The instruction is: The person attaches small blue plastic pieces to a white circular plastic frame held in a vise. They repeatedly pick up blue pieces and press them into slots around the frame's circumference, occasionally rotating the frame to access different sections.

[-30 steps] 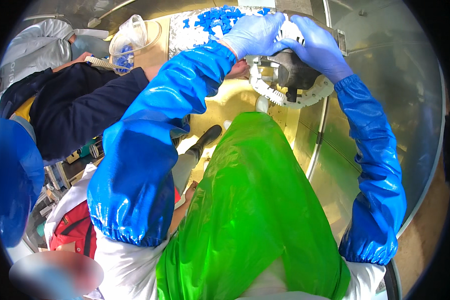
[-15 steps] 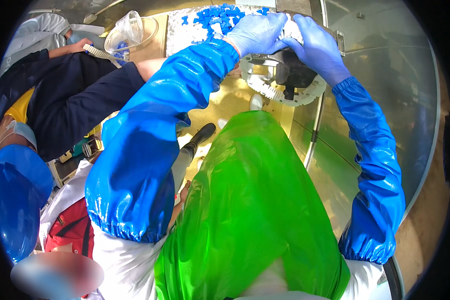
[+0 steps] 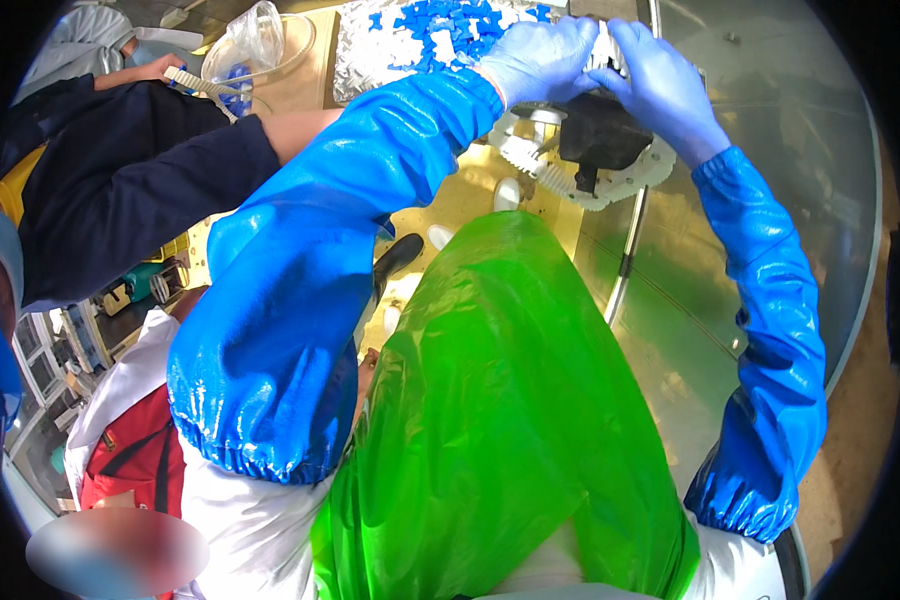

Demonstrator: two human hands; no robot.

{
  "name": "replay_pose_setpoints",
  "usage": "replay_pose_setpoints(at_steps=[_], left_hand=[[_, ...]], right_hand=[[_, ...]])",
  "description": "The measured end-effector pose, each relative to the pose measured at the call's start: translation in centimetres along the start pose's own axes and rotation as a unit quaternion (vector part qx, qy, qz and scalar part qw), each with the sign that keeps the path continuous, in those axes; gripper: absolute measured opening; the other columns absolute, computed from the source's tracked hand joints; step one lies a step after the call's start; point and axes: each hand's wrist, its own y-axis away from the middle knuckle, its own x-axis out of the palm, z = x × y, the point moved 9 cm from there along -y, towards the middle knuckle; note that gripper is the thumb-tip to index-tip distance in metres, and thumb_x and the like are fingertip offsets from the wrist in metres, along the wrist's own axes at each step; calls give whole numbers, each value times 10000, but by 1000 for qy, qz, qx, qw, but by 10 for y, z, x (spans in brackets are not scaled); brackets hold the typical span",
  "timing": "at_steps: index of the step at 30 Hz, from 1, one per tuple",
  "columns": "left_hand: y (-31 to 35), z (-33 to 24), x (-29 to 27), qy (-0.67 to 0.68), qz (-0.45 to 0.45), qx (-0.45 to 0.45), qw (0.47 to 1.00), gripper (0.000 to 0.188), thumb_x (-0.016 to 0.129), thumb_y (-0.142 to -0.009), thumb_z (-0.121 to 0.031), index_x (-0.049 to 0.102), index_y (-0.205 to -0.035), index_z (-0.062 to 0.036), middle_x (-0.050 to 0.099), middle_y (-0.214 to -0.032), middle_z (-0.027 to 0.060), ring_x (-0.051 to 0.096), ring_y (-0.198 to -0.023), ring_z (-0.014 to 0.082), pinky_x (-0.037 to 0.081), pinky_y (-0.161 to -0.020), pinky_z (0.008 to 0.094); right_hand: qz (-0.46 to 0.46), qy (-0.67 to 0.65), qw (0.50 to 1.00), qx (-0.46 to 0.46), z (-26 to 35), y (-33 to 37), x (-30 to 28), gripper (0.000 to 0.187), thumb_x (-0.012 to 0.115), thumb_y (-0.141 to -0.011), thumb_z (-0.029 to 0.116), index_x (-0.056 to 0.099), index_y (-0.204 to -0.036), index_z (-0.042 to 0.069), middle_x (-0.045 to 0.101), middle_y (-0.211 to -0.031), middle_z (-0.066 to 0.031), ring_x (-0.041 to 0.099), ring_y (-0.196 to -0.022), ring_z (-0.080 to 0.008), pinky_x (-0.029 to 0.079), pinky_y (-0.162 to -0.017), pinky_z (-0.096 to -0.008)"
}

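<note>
in the head view, the left hand (image 3: 540,62), in a thin pale-blue glove, is at the upper part of the working area, fingers bent and directed toward the right hand (image 3: 665,90), which is gloved alike. a small white ribbed part (image 3: 607,45) is located between the fingertips of the two hands, above a dark, block-shaped machine body (image 3: 602,135). the fingers of both hands are bent at this part; the contact points are hidden, so it cannot be told whether either hand grips it. a white, curved, toothed band (image 3: 530,165) passes below and around the near side of the machine body; its connection to the ribbed part is not visible. to the left of the left hand, small flat blue and white pieces (image 3: 460,30) lie in a spread on a silver-grey mottled surface (image 3: 350,72). both forearms are covered by glossy blue sleeves (image 3: 280,260), and a translucent green plastic apron (image 3: 500,400) covers the front of the body. at the left, a co-worker in a navy garment (image 3: 160,200) holds a cream ribbed strip (image 3: 198,80) near a clear plastic bag (image 3: 257,40).
</note>
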Motion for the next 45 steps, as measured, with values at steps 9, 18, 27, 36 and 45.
replay_pose_setpoints(at_steps=[9,18,27,36,45], left_hand=[[-9,3,-19,26,82,141,986,818,538,-1017,-526,313,-1570,34,598,-1357,320,614,-1229,451,473,-1063,519],[-27,-5,-43,162,83,179,967,546,578,-977,-352,532,-1397,-8,621,-1330,264,588,-1248,431,462,-1085,474],[-16,-18,-72,140,74,110,981,483,652,-909,-384,591,-1273,-73,682,-1145,244,654,-1072,442,523,-924,504],[16,-69,-101,200,26,103,974,467,714,-888,-429,645,-1220,-107,716,-1042,196,702,-983,384,558,-864,466],[-21,-127,-79,200,12,97,975,420,650,-909,-367,631,-1230,-97,700,-1098,214,684,-1007,419,551,-861,504]], right_hand=[[96,-260,961,1,-39,-5,17,505,686,-970,276,538,-1384,28,669,-1265,-163,669,-1097,-303,514,-971,-408],[93,-307,946,50,-42,-9,9,497,691,-935,233,562,-1369,27,676,-1242,-152,635,-1156,-260,493,-1011,-387],[57,-373,924,67,-35,11,-25,525,738,-891,248,582,-1341,28,674,-1229,-162,640,-1154,-275,496,-1008,-387],[-1,-447,894,46,-16,72,-52,635,817,-802,119,563,-1376,25,640,-1216,-57,595,-1124,-138,486,-987,-323],[-4,-465,875,131,-88,127,-56,572,750,-831,145,561,-1358,25,638,-1169,-55,589,-1060,-127,490,-947,-310]])
